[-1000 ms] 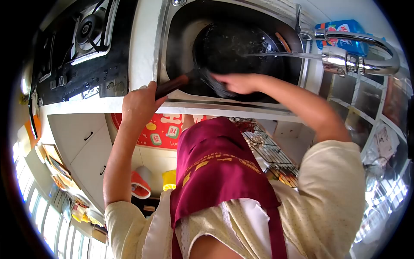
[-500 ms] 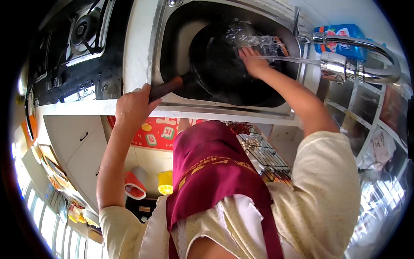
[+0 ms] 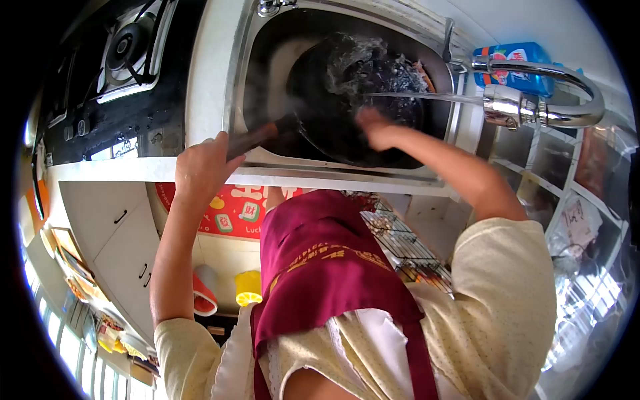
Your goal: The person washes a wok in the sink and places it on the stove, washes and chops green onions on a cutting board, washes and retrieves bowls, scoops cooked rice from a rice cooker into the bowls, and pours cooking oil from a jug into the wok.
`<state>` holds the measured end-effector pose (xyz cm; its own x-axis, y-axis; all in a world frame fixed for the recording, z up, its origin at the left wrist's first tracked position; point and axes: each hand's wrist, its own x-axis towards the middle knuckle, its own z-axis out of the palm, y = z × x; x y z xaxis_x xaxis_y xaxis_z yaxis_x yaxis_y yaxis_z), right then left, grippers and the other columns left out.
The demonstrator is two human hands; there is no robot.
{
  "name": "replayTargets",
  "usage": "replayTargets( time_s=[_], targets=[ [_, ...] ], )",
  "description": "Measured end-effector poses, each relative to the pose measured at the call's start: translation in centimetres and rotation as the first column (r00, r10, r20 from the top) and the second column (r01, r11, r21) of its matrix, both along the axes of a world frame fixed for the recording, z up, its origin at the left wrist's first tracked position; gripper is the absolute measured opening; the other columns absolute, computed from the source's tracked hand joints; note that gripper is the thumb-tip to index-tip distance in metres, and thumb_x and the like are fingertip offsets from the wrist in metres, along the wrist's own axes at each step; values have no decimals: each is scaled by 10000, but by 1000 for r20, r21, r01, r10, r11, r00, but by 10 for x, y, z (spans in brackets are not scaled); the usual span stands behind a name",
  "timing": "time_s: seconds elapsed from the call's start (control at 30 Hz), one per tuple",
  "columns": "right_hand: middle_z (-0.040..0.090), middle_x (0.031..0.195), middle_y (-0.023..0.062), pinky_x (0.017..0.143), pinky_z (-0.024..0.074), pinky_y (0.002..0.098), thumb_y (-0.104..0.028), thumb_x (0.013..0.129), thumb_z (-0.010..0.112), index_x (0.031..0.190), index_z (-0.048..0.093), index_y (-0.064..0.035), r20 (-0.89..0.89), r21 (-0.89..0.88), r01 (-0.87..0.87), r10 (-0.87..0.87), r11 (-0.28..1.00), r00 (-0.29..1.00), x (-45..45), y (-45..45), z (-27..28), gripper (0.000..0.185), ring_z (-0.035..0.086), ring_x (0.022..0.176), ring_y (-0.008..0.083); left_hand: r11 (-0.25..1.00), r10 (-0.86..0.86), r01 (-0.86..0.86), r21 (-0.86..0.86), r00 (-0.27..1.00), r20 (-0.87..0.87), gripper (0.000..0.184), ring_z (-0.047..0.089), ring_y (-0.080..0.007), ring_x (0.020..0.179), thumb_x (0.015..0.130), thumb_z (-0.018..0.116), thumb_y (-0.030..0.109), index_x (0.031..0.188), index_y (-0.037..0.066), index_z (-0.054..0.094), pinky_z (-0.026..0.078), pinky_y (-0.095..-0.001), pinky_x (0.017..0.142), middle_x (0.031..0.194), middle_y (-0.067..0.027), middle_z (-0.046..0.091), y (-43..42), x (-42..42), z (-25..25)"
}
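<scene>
My left hand (image 3: 202, 163) is wrapped round the dark handle (image 3: 257, 137) of a black frying pan (image 3: 330, 127) at the sink's near left edge. The pan lies tilted inside the sink (image 3: 241, 73), with water splashing about in it. Over the pan's near half hovers my right hand (image 3: 381, 130), smeared by motion; whether its fingers touch the pan or hold anything I cannot make out. A stream from the chrome faucet (image 3: 510, 107) runs into the pan just beyond that hand. Something brownish-orange (image 3: 425, 77) shows near the sink's right side.
To the left is a black gas stove (image 3: 123, 50). A blue bottle (image 3: 517, 81) stands behind the faucet. Below the counter are white cabinets (image 3: 110, 227), a red mat (image 3: 233, 213), a yellow container (image 3: 248, 287) and a wire rack (image 3: 407, 247).
My right hand has moved toward me and left across the pan, out of the water stream. My left hand keeps its hold on the handle. The view has shifted slightly.
</scene>
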<state>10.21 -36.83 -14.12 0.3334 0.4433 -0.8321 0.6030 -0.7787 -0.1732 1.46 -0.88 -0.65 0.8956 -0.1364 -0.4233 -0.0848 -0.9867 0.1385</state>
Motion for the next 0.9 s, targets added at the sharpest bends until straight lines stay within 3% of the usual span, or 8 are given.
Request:
replayTargets(
  time_s=[0.1, 0.2, 0.37, 0.43, 0.6, 0.7, 0.77, 0.9],
  targets=[
    [105, 1478, 239, 1124, 162, 398, -7, 773, 423, 1403, 190, 30, -332, 424, 387, -257, 819, 908, -21, 60, -4, 673, 127, 1370, 383, 1000, 7, -8, -13, 1000, -25, 354, 626, -303, 659, 793, 636, 385, 865, 57, 523, 492, -411, 570, 694, -115, 614, -3, 2, 4],
    [74, 1488, 235, 1125, 155, 403, -9, 818, 371, 1402, 192, 22, 63, 768, 270, -488, 580, 870, 19, 95, -64, 612, 100, 1381, 369, 999, 36, -36, 11, 997, -63, 346, 624, -313, 673, 794, 639, 375, 868, 58, 522, 489, -414, 579, 714, -119, 618, -4, 6, 3],
    [182, 1507, 65, 1116, 191, 395, -102, 836, 447, 1403, 290, -104, 796, 157, -324, 75, 933, 600, 99, -8, -66, 589, 181, 1388, 225, 1000, 12, -12, -16, 1000, -9, 361, 624, -309, 656, 790, 637, 393, 865, 60, 523, 491, -409, 568, 686, -111, 610, -2, 1, -1],
    [219, 1497, 45, 1113, 195, 398, -150, 858, 440, 1386, 330, -110, 714, -75, -383, 318, 921, 624, 98, -59, -32, 542, 218, 1376, 209, 1000, 0, 0, -1, 1000, -11, 355, 625, -301, 650, 794, 638, 390, 863, 61, 527, 493, -399, 561, 683, -113, 612, 0, 1, 0],
    [445, 1342, 134, 1035, 314, 354, -157, 827, 425, 1280, 475, -58, 94, -131, -87, 99, 988, 991, 2, -55, 53, 466, 395, 1264, 252, 1000, -6, 6, -18, 999, 34, 352, 627, -295, 646, 790, 641, 390, 852, 59, 541, 493, -389, 563, 660, -109, 613, 1, -3, 2],
    [598, 1055, 162, 848, 423, 346, -121, 820, 403, 1245, 506, -40, -448, -62, 356, -345, 932, 825, -19, 34, 79, 445, 547, 970, 232, 1000, 1, 0, -23, 999, 46, 351, 628, -294, 648, 791, 638, 393, 848, 59, 547, 494, -392, 573, 661, -108, 618, -1, -7, 0],
    [601, 920, 145, 769, 425, 356, -144, 825, 413, 1289, 465, -56, -532, 57, 778, -640, 626, 555, -26, 83, 58, 475, 524, 839, 187, 1000, 7, -6, -17, 998, 55, 350, 631, -294, 654, 792, 635, 395, 849, 61, 550, 496, -394, 580, 669, -108, 623, -1, -2, 2],
    [604, 1024, 164, 836, 420, 340, -110, 835, 395, 1357, 392, -79, -555, 258, 622, -414, 739, 722, -27, 61, 76, 524, 539, 909, 208, 1000, 25, -25, -1, 1000, -15, 353, 638, -306, 696, 806, 626, 398, 890, 61, 557, 499, -402, 622, 722, -123, 641, -1, -1, 5]
  ],
)
